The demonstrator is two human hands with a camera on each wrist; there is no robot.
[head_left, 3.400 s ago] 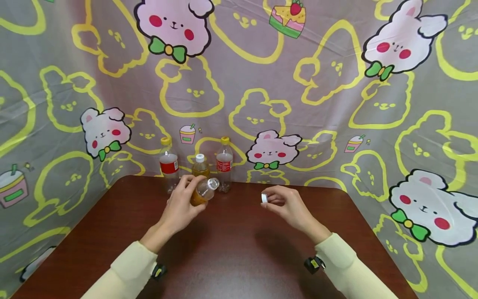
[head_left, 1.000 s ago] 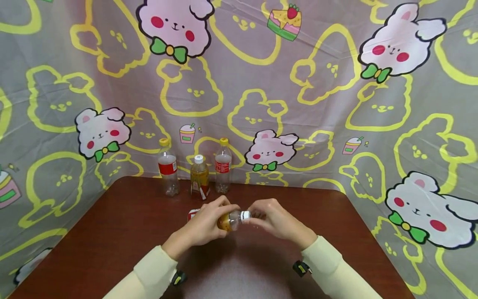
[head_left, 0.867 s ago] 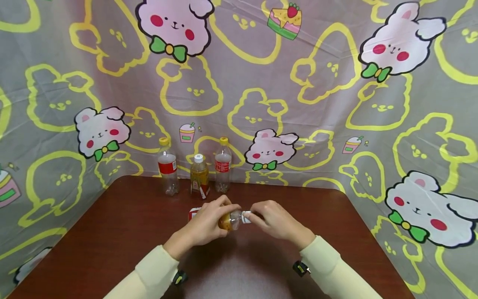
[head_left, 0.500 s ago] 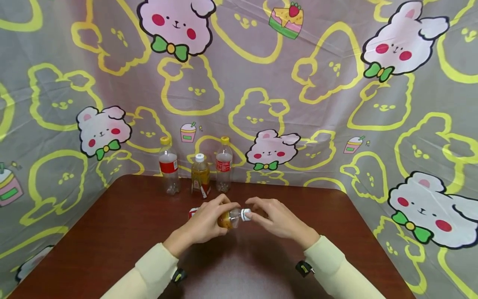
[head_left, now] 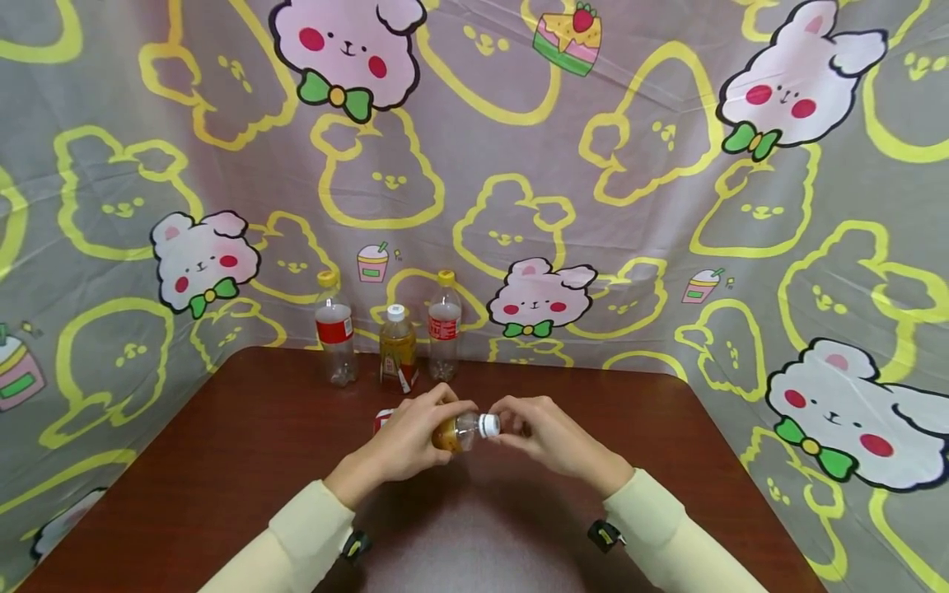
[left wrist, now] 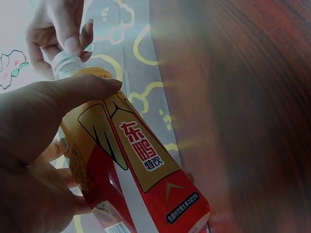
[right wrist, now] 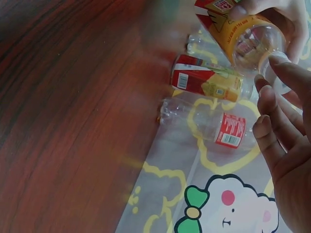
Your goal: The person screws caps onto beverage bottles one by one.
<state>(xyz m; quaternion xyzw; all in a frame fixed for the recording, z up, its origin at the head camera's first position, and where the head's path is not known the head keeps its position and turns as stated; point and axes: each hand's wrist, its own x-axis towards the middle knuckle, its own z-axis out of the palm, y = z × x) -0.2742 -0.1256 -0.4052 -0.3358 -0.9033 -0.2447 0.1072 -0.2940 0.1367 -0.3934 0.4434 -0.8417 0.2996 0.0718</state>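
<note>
My left hand [head_left: 400,436] grips a plastic drink bottle [left wrist: 146,160] with a red-and-gold label, holding it tilted over the table with its neck toward the right. A white cap [head_left: 489,425] sits on the bottle's mouth. At that cap, my right hand [head_left: 556,432] pinches with thumb and fingertips. In the left wrist view the right thumb lies against the cap's side. The right wrist view shows the bottle's clear shoulder [right wrist: 257,46] just below the cap, with the other right fingers bent beside it. Much of the label is behind my left hand in the head view.
Along the table's back edge stand two clear bottles with yellow caps, one left [head_left: 335,333] and one right [head_left: 445,329]. Between them is a white-capped drink bottle [head_left: 398,350] like the held one. A patterned cloth [head_left: 630,206] hangs behind the brown table [head_left: 259,445].
Earlier the bottle was uncapped, farther back and left, with the cap apart in my right hand. Now the cap is on the mouth. Over the last second my right fingers loosened and closed on it again.
</note>
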